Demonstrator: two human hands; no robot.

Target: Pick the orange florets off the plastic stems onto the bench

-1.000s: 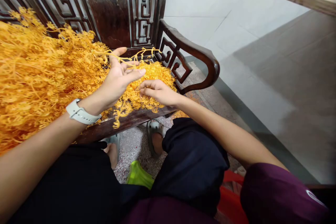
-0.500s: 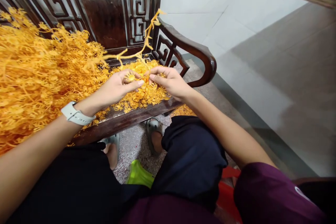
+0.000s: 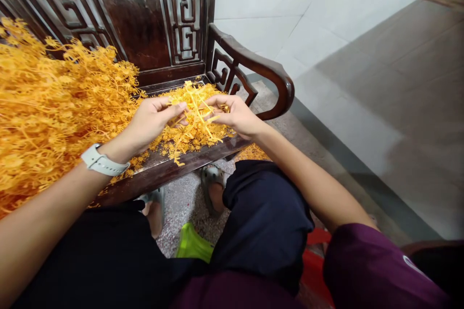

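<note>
My left hand and my right hand meet over the seat of a dark carved wooden bench. Both pinch the same orange plastic sprig, a branched stem with small flower-like tips, folded between them. Under the hands lies a small heap of loose orange pieces. A big pile of orange sprigs fills the bench to the left. A white watch band sits on my left wrist.
The bench's curved armrest rises just right of the hands, its carved back behind them. My knees, in dark shorts, are below, with feet in sandals on speckled floor. A green object and a red object lie near my legs.
The left hand went from open to pinching. The long sprig, which stuck up half a second ago, is now folded down between both hands. The right hand rose from the small heap.
</note>
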